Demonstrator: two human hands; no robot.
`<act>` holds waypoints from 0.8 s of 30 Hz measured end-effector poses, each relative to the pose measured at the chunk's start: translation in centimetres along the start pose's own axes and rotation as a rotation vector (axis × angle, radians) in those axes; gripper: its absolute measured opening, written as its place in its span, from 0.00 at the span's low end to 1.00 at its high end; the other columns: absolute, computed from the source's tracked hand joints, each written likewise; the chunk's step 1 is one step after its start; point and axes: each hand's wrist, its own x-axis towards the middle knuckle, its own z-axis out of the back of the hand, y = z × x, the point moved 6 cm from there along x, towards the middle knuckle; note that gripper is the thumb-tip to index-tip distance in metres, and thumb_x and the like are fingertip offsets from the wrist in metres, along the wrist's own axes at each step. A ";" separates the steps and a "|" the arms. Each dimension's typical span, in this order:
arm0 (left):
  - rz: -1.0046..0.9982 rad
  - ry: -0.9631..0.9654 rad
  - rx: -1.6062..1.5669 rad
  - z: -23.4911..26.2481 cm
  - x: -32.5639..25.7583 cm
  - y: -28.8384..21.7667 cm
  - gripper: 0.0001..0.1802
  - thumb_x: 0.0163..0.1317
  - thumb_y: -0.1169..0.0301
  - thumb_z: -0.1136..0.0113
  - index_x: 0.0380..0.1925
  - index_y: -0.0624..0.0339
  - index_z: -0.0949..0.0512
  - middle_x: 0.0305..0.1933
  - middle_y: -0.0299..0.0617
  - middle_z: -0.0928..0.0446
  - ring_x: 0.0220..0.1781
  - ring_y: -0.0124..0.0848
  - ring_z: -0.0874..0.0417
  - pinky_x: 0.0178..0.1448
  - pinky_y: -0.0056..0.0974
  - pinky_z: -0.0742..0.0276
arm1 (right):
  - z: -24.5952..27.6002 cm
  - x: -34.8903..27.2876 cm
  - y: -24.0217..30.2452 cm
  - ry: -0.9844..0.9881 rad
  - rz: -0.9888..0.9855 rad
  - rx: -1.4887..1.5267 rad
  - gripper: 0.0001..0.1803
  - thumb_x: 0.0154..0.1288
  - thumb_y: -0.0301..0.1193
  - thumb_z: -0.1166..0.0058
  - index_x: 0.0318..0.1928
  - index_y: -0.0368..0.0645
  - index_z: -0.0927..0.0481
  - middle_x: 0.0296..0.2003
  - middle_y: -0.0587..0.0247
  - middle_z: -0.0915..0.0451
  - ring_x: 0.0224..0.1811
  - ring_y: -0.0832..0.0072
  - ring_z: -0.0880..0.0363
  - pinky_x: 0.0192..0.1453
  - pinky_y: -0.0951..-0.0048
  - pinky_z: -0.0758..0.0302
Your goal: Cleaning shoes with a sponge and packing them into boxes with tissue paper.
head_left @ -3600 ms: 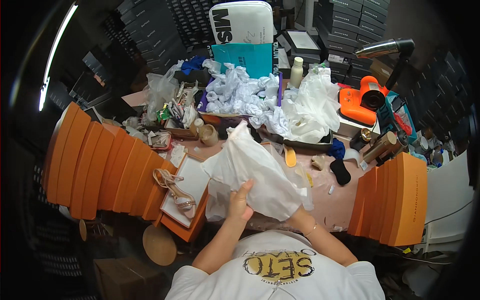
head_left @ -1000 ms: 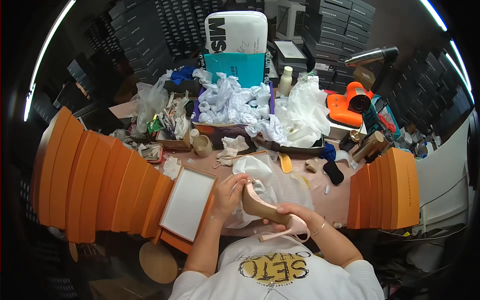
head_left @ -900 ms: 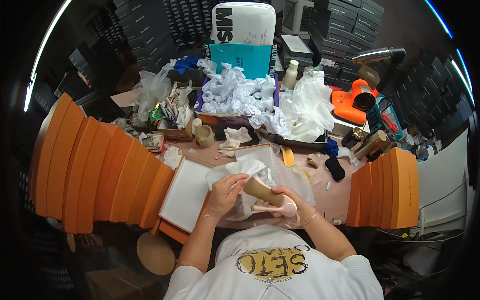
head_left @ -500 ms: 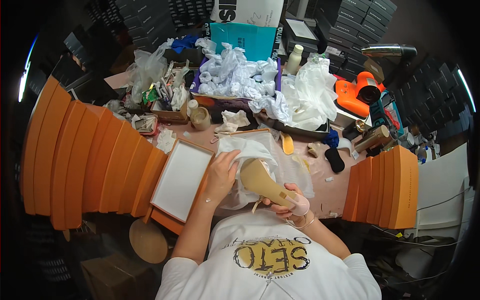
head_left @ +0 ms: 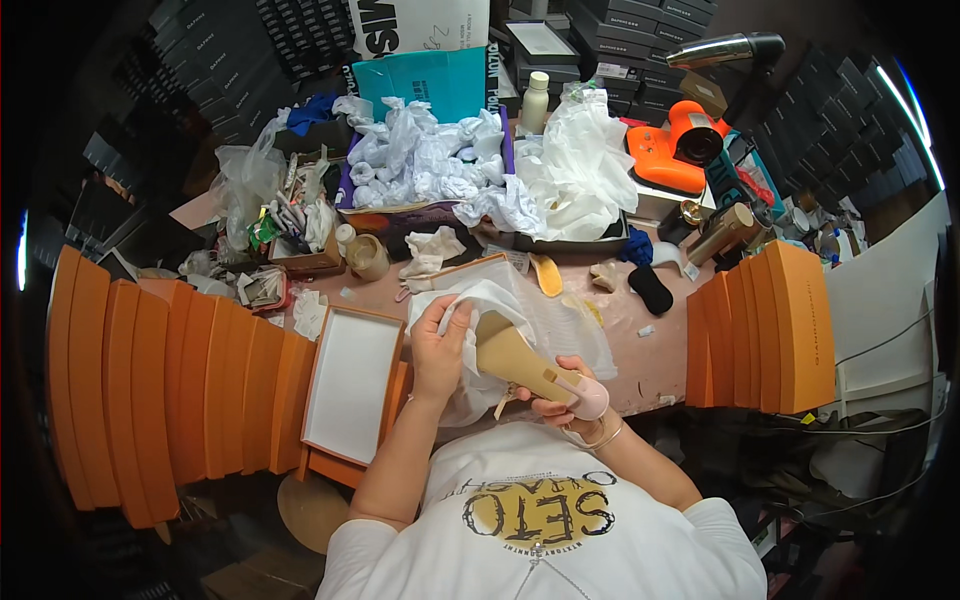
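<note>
A shoe (head_left: 512,356) with a beige sole and a pale pink toe lies tilted in front of my chest, sole facing up. My right hand (head_left: 560,402) grips it near the toe, fingers wrapped round its edge. A small tag (head_left: 503,406) hangs beside it. My left hand (head_left: 438,345) pinches white tissue paper (head_left: 487,292) at the shoe's other end, where the paper partly covers it. More tissue lies beneath the shoe, over an orange-edged box (head_left: 480,268) that is mostly hidden.
An orange box part with a white inside (head_left: 350,378) lies left of my left forearm. Stacked orange boxes (head_left: 180,375) stand left, more (head_left: 790,330) right. Behind are a carton of crumpled paper (head_left: 430,165), a jar (head_left: 367,257), an orange device (head_left: 670,160) and a black oval object (head_left: 651,290).
The whole view has shifted, with the background higher and further left. My left hand has drawn the tissue closer round the shoe's far end. The right hand keeps its grip.
</note>
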 end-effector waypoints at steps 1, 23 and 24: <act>-0.062 0.026 0.149 0.1 0.4 -0.7 0.11 0.65 0.68 0.41 0.40 0.65 0.20 0.32 0.34 0.21 0.35 0.21 0.23 0.39 0.28 0.28 | -0.1 -0.2 -0.2 0.030 -0.004 -0.008 0.35 0.67 0.49 0.64 0.61 0.30 0.40 0.46 0.45 0.31 0.21 0.77 0.35 0.14 0.80 0.36; -0.228 0.368 0.736 -3.1 0.5 1.6 0.11 0.59 0.74 0.42 0.42 0.65 0.21 0.42 0.46 0.21 0.46 0.40 0.21 0.49 0.38 0.27 | 0.4 -5.8 -2.0 0.397 -0.063 0.186 0.40 0.60 0.42 0.50 0.65 0.28 0.45 0.47 0.31 0.30 0.23 0.64 0.24 0.24 0.72 0.24; -0.326 0.483 0.873 -3.2 0.2 4.8 0.12 0.59 0.73 0.42 0.42 0.64 0.21 0.42 0.46 0.21 0.48 0.41 0.21 0.50 0.39 0.27 | 0.1 -6.0 -2.2 0.380 -0.076 0.168 0.41 0.58 0.42 0.49 0.65 0.28 0.44 0.47 0.31 0.29 0.23 0.64 0.24 0.24 0.71 0.24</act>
